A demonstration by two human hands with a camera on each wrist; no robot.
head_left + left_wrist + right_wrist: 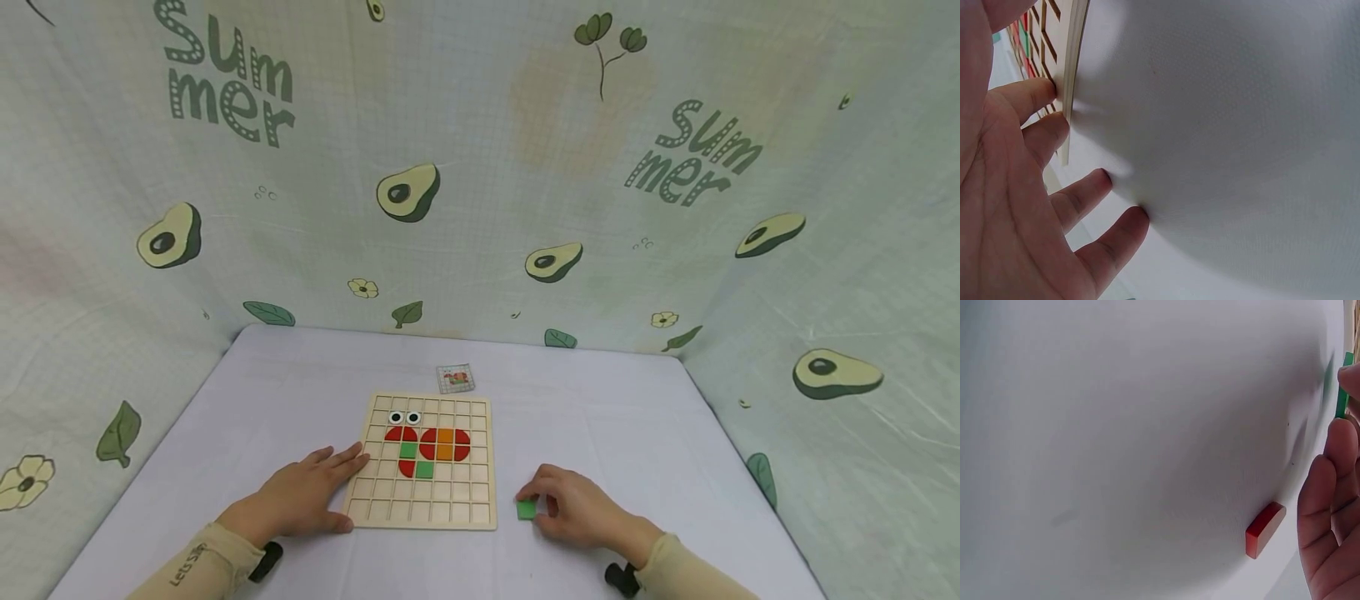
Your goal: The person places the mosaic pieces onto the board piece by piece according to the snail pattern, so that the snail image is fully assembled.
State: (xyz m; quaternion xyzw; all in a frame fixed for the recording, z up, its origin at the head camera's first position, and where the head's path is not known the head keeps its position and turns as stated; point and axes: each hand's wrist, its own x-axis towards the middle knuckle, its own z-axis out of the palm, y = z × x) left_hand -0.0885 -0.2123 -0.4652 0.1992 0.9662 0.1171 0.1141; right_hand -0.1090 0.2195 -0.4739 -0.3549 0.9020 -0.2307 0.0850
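My left hand (307, 492) lies with spread fingers at the left edge of a light wooden grid board (461, 497). In the left wrist view two of its fingertips touch the board's side (1077, 44). Right of the board, my right hand (573, 508) pinches a green square tile (527, 509) between thumb and fingertips, just at the table. In the right wrist view a red tile with a rounded side (1265, 529) lies near that hand. On the board sit two eye tiles (405, 417), several red rounded tiles (462, 445), orange tiles (445, 444) and two green squares (424, 470).
Behind the board lies a small picture card (455, 379) showing a coloured figure on a grid. A white cloth covers the table (600, 417). Printed fabric with avocados and leaves hangs as a curtain (480, 125) at the back and both sides.
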